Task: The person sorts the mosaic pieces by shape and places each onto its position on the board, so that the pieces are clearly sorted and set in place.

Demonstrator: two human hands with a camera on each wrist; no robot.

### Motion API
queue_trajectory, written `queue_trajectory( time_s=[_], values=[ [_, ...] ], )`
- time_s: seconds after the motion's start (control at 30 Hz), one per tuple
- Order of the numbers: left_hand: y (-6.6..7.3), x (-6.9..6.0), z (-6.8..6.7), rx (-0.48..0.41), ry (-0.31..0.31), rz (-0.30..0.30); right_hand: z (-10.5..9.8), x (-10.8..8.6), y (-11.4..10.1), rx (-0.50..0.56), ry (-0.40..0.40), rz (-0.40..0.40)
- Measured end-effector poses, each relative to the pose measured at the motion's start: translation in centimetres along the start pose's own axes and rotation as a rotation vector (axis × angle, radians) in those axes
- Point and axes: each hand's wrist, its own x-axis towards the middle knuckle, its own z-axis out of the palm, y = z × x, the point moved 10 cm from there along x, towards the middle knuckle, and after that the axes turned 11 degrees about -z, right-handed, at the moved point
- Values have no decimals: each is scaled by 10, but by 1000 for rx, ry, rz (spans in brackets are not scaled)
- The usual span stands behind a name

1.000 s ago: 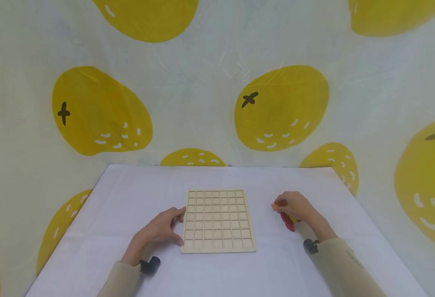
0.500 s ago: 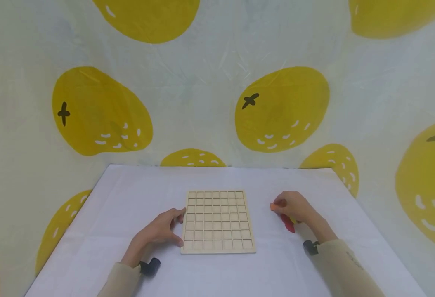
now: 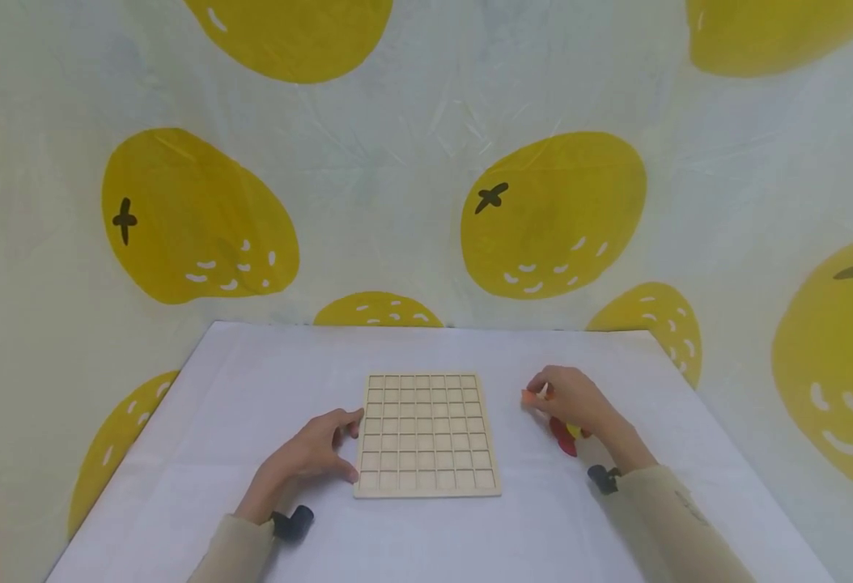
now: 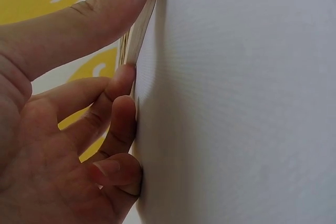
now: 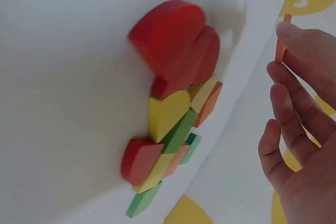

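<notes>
My left hand (image 3: 315,445) rests at the left side of a pale wooden grid board (image 3: 426,494), thumb and fingertips against its edge. Close up in the left wrist view, a thin strip of the board's edge (image 4: 140,35) shows by the thumb. Right of the board, my right hand (image 3: 575,401) pinches a small flat orange piece (image 5: 282,39) between thumb and index finger, raised over the table. Under this hand lie several coloured blocks, among them a large red heart-shaped block (image 5: 167,35), a yellow rounded block (image 5: 168,114) and a green block (image 5: 180,131).
A white cloth covers the table (image 3: 426,538). Behind it hangs a pale curtain (image 3: 383,210) with large yellow fruit prints. A black wrist camera (image 3: 294,524) sits on the left wrist, and another black wrist camera (image 3: 603,479) on the right.
My right hand has risen slightly and moved a little left with the orange piece, uncovering more of the red and yellow blocks. The left hand and the board stay in place.
</notes>
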Motion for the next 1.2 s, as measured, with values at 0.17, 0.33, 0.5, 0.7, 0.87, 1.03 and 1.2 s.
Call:
queue_trajectory(
  time_s=[0.17,0.33,0.5,0.7,0.87,1.03,1.2],
  values=[
    [-1,1,0,-4,0,3,-4,4,-16,-39,18,-55],
    [-2,1,1,-11,-1,-1,-7,9,-36,-70,43,-144],
    [-2,0,2,-9,-2,7,-6,15,-55,-108,56,-226],
    [-3,0,2,-13,-5,2,-5,21,-74,-105,51,-279],
    [-1,1,2,-10,-9,2,-5,23,-90,-121,44,-339],
    [-1,1,1,-8,-9,8,-4,24,-105,-136,51,-403],
    [-1,0,0,-12,-6,6,1,27,-113,-113,50,-411]
  ],
)
